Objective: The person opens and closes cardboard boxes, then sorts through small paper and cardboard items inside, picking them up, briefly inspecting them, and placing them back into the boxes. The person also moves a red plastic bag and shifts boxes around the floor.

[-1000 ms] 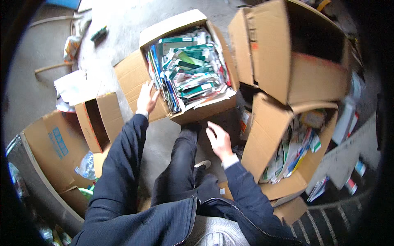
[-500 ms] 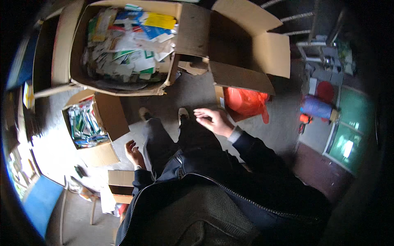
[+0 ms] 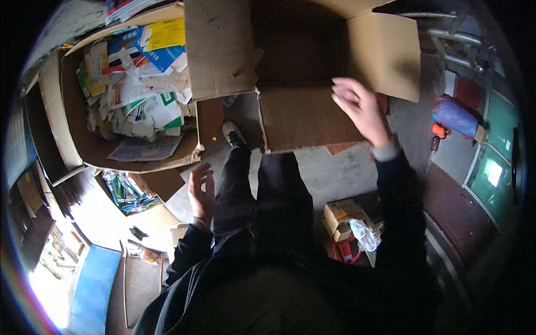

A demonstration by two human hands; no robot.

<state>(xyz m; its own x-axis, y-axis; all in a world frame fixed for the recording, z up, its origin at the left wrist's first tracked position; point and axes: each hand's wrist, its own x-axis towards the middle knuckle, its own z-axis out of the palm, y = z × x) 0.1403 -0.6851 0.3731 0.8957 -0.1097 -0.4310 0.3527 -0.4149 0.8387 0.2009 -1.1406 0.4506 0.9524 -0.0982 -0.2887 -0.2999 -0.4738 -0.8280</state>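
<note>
My right hand (image 3: 363, 111) is over the near flap (image 3: 312, 120) of a large cardboard box (image 3: 304, 44), its fingers loosely stretched and holding nothing. I cannot tell whether it touches the flap. The inside of that box is dark. My left hand (image 3: 202, 191) hangs in the air near my left leg, fingers a little bent and nothing in them. Closest to it is the near corner of another big carton (image 3: 131, 163), which is filled with torn paper and flattened packaging (image 3: 137, 92).
A smaller carton (image 3: 163, 215) of green and white packets stands at left, partly under the big carton. Beyond it are a blue panel (image 3: 95, 290) and bright light. At right lie a small box (image 3: 338, 218), a white bag (image 3: 365, 234) and a purple roll (image 3: 455, 115).
I have stepped closer to the dark box, which now appears larger and nearer. My right hand has moved right and forward to its flap. The red bag beneath is now mostly hidden.
</note>
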